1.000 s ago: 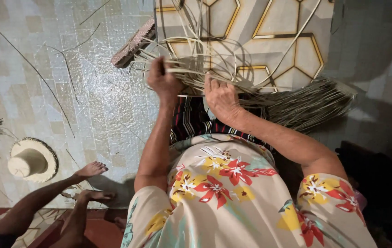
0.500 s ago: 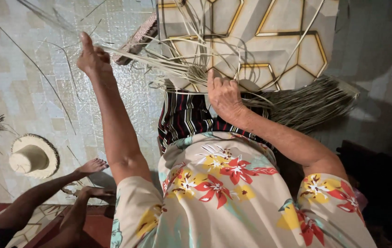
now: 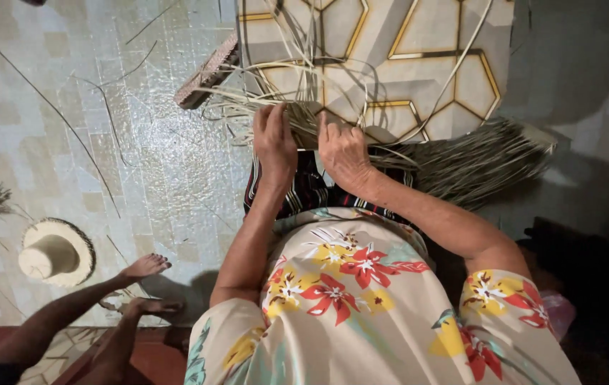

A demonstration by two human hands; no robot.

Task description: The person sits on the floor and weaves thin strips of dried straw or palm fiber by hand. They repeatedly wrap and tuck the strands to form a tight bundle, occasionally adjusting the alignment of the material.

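My left hand (image 3: 274,140) and my right hand (image 3: 344,151) rest side by side on a woven piece of pale straw (image 3: 306,122) that lies over my lap. Both hands press down on its strands, fingers closed over them. Loose straw ends (image 3: 247,100) fan out to the left and upward from the piece. A thick bundle of dry straw (image 3: 477,162) spreads out to the right of my right hand. My flowered shirt and striped skirt fill the lower middle.
A mat with gold hexagon lines (image 3: 418,57) lies ahead on the tiled floor (image 3: 105,171). A small brush (image 3: 207,73) sits at its left edge. A finished straw hat (image 3: 55,251) lies lower left, beside another person's bare feet (image 3: 144,285).
My left hand, raised far to the upper left pulling a strand half a second ago, has come back down beside my right hand on the woven piece. The right hand stayed put.
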